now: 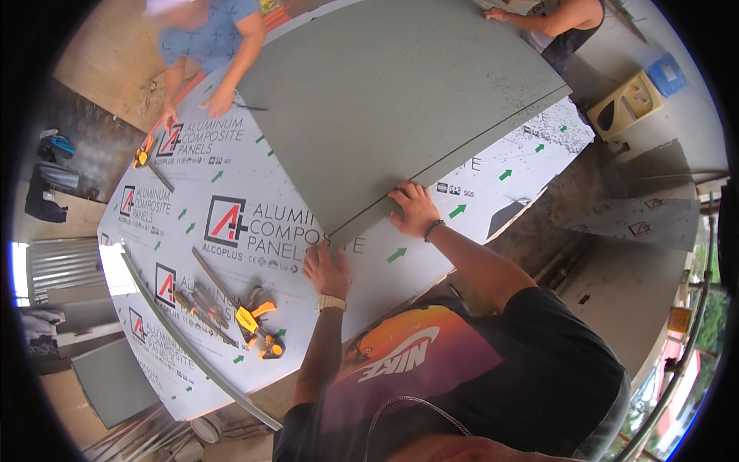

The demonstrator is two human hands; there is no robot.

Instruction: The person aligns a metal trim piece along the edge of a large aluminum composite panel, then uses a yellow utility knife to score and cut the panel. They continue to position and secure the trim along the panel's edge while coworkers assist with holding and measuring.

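A large grey sheet panel (pixel 385 85) lies over a white printed composite panel (pixel 296 173), a dark line running along its near edge. My left hand (pixel 327 269) rests at the grey sheet's near corner, fingers apart and touching it. On the sheet's near edge lies my right hand (pixel 416 209), its fingers spread over the dark line. Neither hand has a tool in it. Left of my left hand, a yellow-and-black bar clamp (pixel 250 319) lies on the white panel, beside another dark clamp (pixel 204 312).
At the far left a person in a blue shirt (pixel 208 38) reaches toward the sheet, near another yellow clamp (pixel 142 154). Another person's hand (pixel 496 14) touches its far right edge. A long metal strip (pixel 185 343) crosses the left side. A beige water dispenser (pixel 627 104) stands right.
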